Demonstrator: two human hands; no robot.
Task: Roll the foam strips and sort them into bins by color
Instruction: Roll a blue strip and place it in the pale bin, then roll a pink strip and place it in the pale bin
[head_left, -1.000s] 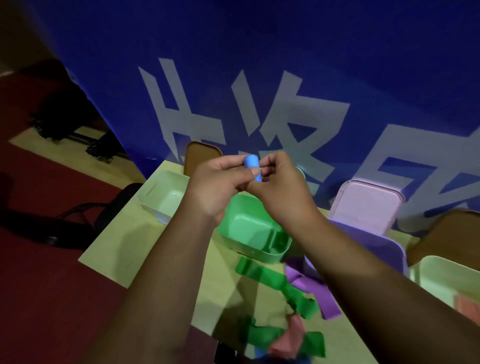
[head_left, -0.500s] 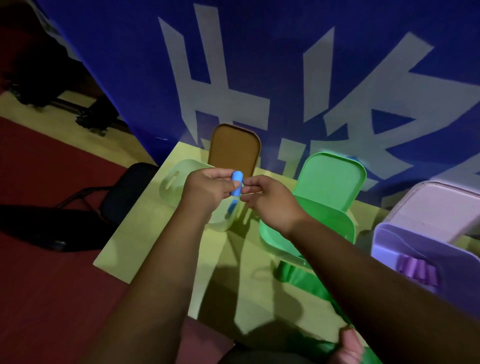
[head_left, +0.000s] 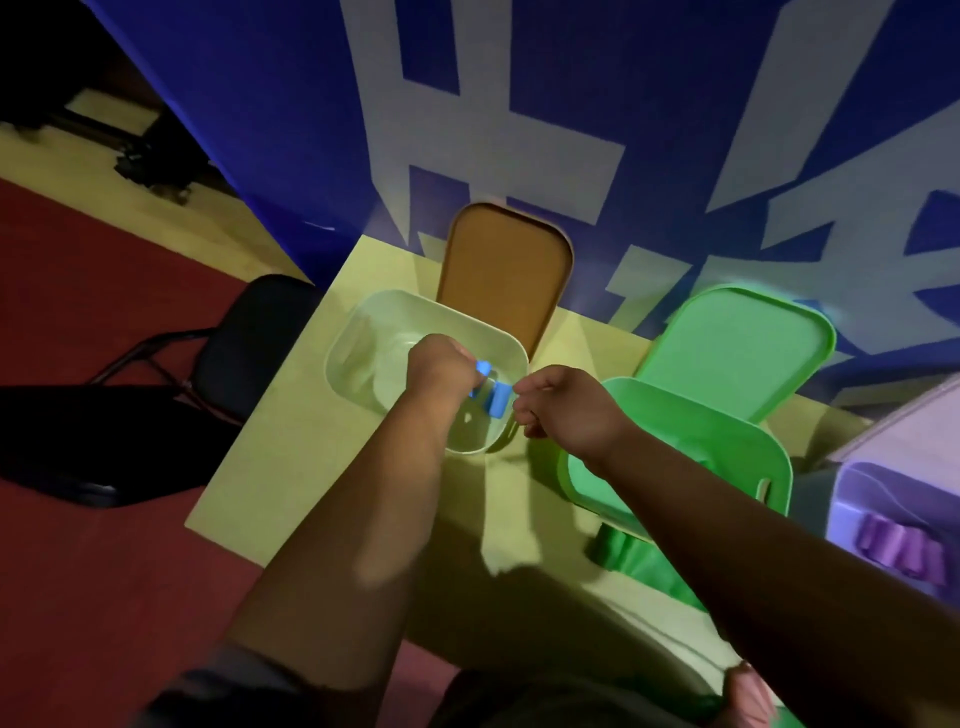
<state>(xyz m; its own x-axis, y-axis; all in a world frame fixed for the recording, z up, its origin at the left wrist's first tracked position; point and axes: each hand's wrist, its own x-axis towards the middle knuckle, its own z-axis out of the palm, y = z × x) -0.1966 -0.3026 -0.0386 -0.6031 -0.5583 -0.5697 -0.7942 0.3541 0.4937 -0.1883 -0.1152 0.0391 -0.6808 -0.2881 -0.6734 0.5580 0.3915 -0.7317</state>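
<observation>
Pinching the small blue rolled foam strip (head_left: 483, 368) in the left hand (head_left: 441, 364), fingers curled tight round it, just left of centre frame. Holding it directly above the pale green open plastic bin (head_left: 358, 332), inside the rim line and toward the bin's right-hand wall. So nothing but a straight drop needed, by the look of it, with no sideways travel.

Showing only a stub of blue above the fingers. Showing a larger blue patch (head_left: 498, 404) just below and to the right, and not making clear whether that is the roll's lower end or another roll lying in the bin. If one piece, running steeply downward, top end leaning to the upper left.

Reaching in from the lower middle of the frame with the left forearm, wrist dipping over the bin's near edge.

Hanging just right of the blue with the right hand (head_left: 566, 410), fingers curled, fingertips almost at the patch. Cannot tell whether pinching it or clear of it. Hovering there over the yellow bench (head_left: 291, 467), between the pale bin and the bright green plastic bin (head_left: 727, 447). Looking like a left-hand release, the nearer hand by far.
</observation>
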